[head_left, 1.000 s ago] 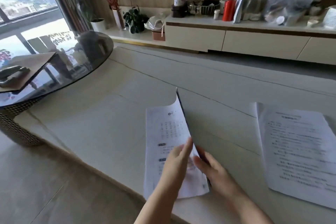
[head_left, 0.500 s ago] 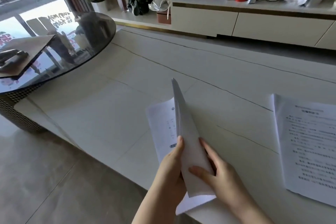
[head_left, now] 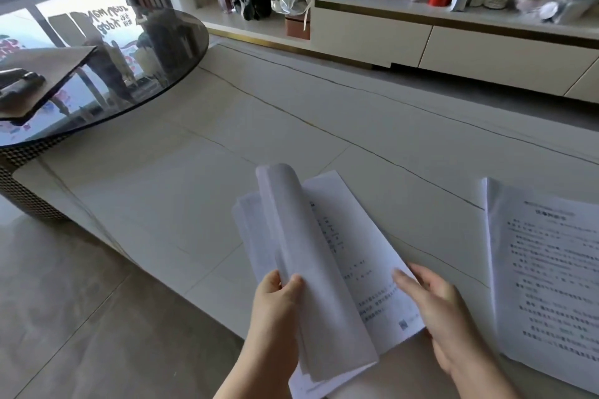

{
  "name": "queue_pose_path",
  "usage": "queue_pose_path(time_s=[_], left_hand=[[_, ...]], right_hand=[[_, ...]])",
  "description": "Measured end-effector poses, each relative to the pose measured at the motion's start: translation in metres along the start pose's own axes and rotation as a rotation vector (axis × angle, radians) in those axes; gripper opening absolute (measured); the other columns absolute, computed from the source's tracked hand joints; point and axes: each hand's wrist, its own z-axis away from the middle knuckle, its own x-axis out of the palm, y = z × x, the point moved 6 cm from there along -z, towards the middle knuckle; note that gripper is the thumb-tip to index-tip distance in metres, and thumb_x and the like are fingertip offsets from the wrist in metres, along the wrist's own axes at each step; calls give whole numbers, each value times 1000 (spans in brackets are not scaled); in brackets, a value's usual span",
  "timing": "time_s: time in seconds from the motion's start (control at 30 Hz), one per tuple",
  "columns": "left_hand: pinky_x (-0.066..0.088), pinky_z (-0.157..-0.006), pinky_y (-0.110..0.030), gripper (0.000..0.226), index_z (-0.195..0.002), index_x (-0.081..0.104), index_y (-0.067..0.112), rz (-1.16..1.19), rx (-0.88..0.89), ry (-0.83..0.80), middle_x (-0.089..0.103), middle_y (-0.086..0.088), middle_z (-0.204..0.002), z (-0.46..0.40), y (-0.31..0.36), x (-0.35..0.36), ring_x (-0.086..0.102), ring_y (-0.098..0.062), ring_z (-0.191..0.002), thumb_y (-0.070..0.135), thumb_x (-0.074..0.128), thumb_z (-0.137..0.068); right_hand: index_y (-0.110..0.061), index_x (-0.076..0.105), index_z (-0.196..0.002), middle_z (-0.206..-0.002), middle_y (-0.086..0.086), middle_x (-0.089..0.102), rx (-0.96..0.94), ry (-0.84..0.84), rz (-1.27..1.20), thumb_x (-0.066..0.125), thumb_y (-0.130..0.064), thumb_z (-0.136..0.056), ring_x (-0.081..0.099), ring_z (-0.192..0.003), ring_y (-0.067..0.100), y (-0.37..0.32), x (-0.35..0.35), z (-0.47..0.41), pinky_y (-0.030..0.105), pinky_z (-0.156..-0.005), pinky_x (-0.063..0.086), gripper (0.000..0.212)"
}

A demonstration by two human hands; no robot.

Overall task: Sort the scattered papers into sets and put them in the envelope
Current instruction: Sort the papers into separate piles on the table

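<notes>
My left hand [head_left: 275,298] pinches a curled bundle of sheets [head_left: 311,269] lifted off the pale table [head_left: 194,204]; my right hand [head_left: 437,308] lies with relaxed fingers on the printed page [head_left: 366,256] just beside that grip; a second paper stack [head_left: 544,275] lies well off to the right; can't spot the envelope.

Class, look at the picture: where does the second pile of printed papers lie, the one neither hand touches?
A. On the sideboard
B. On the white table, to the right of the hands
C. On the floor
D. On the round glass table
B: the untouched printed pile lies flat on the white table, to the right of the right hand.
</notes>
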Motion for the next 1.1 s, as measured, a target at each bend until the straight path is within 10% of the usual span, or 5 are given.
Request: queue_pose_path(time_s=[0.13, 0.43, 0.63, 1.1], left_hand=[[54, -63, -32, 23, -94, 64, 9, -39, 87, 66, 70, -14, -83, -1, 14, -16, 65, -27, -67, -6, 47, -92], [52, -75, -39, 20, -90, 70, 7, -70, 249, 34, 72, -14, -82, 9, 61, -41, 64, -27, -69, -3, 52, -90], [52, -78, -41, 20, -94, 70, 8, -67, 269, 23, 72, -14, -86, 14, 73, -43, 64, -28, -74, -3, 54, -90], [56, -73, -39, 16, -95, 65, 4, -22, 128, -7, 71, -16, -86, -8, 43, -25, 65, -28, -70, -3, 52, -92]], right_hand=[[-14, 66, -100, -73, -3, 74, -40, 62, 119, 51, 1, -92, 69, -67, 18, 4, -10, -4, 31, -60, 51, 22], [-1, 59, -120, -91, 8, 69, -88, 171, -39, 53, 1, -92, 65, -82, 26, 3, -19, -9, 37, -81, 51, 29], [-1, 62, -112, -84, 7, 67, -109, 253, -106, 52, 1, -92, 60, -73, 22, 5, -32, -14, 11, -53, 49, 22], [-14, 63, -96, -59, -14, 69, -152, 286, -170, 52, 1, -91, 61, -51, -2, 8, -17, -23, 11, -52, 48, 20]])
